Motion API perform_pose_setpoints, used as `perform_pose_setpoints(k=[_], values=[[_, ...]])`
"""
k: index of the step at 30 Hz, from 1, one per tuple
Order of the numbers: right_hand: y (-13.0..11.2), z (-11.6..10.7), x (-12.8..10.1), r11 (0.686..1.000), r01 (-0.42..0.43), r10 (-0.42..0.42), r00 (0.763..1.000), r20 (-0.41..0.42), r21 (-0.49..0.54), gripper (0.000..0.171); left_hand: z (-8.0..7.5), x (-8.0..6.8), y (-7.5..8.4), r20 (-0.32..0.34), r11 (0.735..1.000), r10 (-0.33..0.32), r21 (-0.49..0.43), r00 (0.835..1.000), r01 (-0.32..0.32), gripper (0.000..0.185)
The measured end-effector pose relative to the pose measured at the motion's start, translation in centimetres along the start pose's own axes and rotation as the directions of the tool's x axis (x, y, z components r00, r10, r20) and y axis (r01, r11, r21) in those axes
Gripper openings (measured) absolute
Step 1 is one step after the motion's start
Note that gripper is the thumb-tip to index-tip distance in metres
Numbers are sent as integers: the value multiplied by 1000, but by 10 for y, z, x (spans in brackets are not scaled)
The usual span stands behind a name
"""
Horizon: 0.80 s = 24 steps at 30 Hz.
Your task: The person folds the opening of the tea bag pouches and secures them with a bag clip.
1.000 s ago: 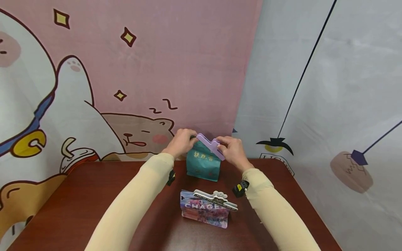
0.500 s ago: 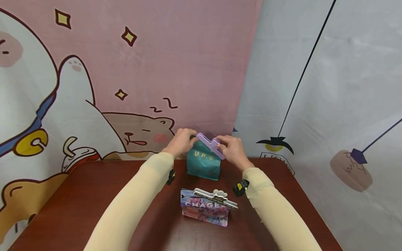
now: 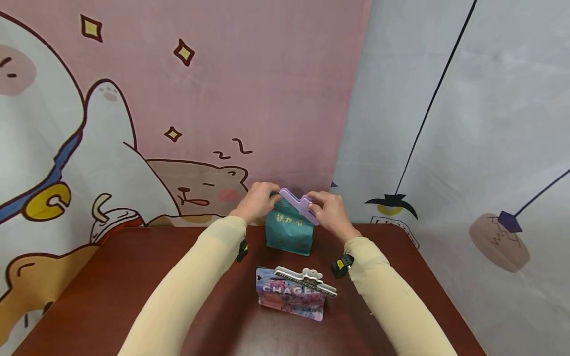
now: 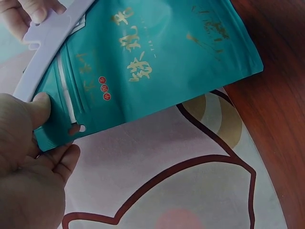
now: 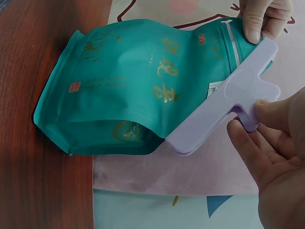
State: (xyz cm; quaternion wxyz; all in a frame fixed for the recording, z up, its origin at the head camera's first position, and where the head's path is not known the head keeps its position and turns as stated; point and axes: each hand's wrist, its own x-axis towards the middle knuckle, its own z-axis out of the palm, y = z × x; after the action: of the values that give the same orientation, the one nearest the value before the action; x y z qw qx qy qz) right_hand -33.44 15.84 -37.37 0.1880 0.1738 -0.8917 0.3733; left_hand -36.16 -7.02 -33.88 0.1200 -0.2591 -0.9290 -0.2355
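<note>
A teal pouch (image 3: 288, 232) with gold characters stands at the back of the table. My left hand (image 3: 258, 201) pinches its top corner between thumb and fingers, as the left wrist view shows. Slantwise across the pouch's top lies a lilac bag clip (image 5: 224, 107). In the right wrist view, my right hand (image 5: 281, 143) pinches the clip's handle with thumb and fingers. One end of the clip comes close to the left thumb (image 4: 42, 109); the other reaches the pouch's far side edge. How firmly the clip bites on the pouch cannot be told.
Nearer on the dark red table (image 3: 147, 291) stands a colourful printed pouch (image 3: 289, 299), with a white clip (image 3: 307, 279) fixed aslant on its top. Behind the table hangs a pink and grey cloth (image 3: 276, 99) with cartoon drawings.
The head view has shifted very slightly. Both hands, the lilac bag clip and the teal pouch keep nearly the same places.
</note>
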Motion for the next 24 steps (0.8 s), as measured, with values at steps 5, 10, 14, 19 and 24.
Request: perform_pose_setpoints(k=[5, 10, 14, 19, 24], values=[[-3, -2, -1, 1000, 7, -7, 1000, 0, -3, 24, 0, -1, -1, -13, 1000, -3, -4, 1000, 3, 11], [-5, -3, -1, 1000, -12, 12, 1000, 9, -2, 24, 0, -2, 0, -9, 999, -14, -35, 1000, 13, 15], [-5, -3, -1, 1000, -10, 11, 1000, 11, -24, 24, 0, -4, 0, -4, 999, -10, -50, 1000, 9, 17], [-5, -3, -1, 1000, 4, -3, 1000, 11, -27, 24, -1, -6, 0, 4, 999, -9, -52, 1000, 9, 18], [-4, -4, -1, 1000, 18, -18, 1000, 20, -22, 24, -3, -6, -1, 22, 999, -6, -49, 1000, 7, 23]])
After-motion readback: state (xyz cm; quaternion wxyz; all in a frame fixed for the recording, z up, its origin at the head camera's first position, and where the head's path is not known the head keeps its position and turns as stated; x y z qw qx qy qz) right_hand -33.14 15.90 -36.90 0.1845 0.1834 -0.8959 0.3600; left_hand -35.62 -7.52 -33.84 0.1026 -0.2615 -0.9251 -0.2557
